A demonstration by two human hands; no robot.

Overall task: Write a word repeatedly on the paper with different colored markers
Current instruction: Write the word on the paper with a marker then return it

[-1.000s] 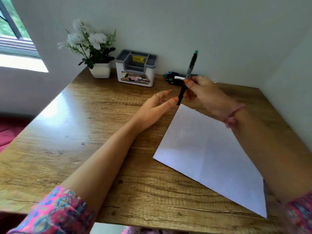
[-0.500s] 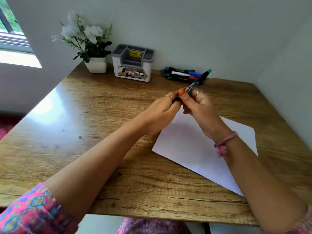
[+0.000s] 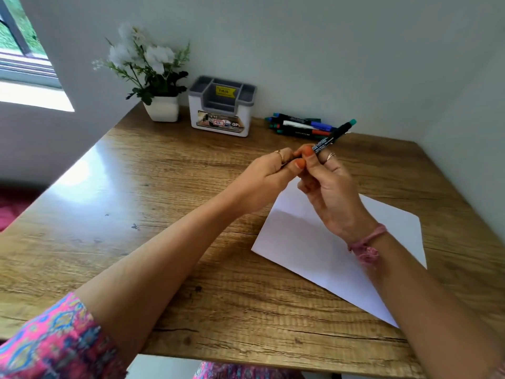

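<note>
A blank white sheet of paper [image 3: 308, 242] lies skewed on the wooden table, right of centre. Above its far corner my right hand [image 3: 330, 192] grips a black marker with a teal end [image 3: 336, 134], which points up and to the right. My left hand [image 3: 269, 173] meets it from the left, its fingers curled round the marker's near end, which is hidden between the two hands. More markers [image 3: 297, 125] lie in a small pile by the back wall.
A white and grey desk organiser [image 3: 221, 110] and a potted white flower [image 3: 153, 75] stand at the back left against the wall. The table [image 3: 123, 214] meets walls behind and to the right; a window is at far left.
The marker has tilted from nearly upright to slanting right, and my right hand has come down over the paper. My left hand went from open fingers beside the marker to gripping its near end.
</note>
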